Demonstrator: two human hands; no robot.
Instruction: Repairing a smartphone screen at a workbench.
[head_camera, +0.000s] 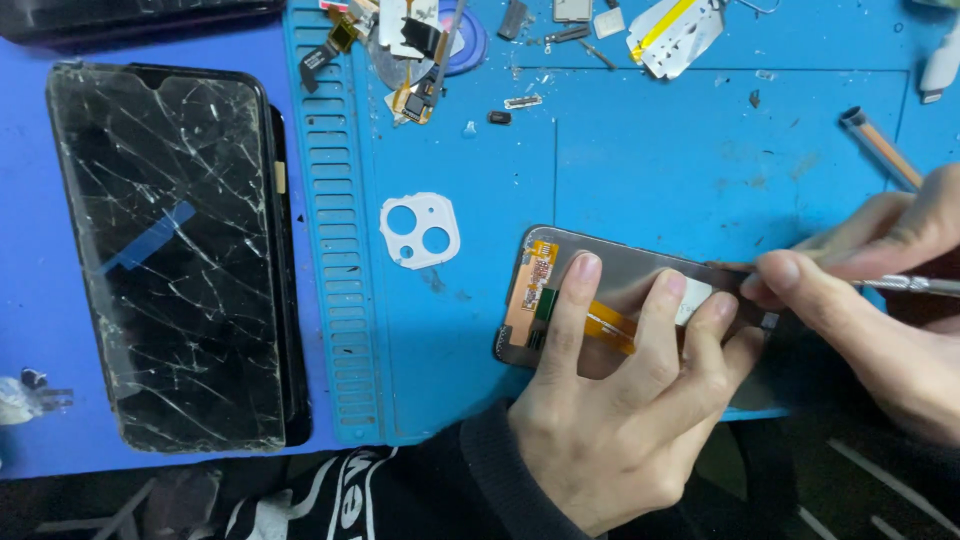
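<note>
Blue silicone mat covering the surface, strewn with small parts. Near its front edge, a grey display panel lying face down, orange flex cable across its back. Pinned flat under the left hand, three fingers spread over the panel and cable. Gripped in the closed fingers of the right hand, a slim metal tool, tip meeting the panel's right end. Just left of the panel, a white camera-lens frame with two round holes. Well apart on the far left, off the mat, a phone with a shattered black screen. Along the top edge, loose flex cables and brackets, a foil-backed piece with a yellow strip. At upper right, a brown-handled tool lying slanted.
</note>
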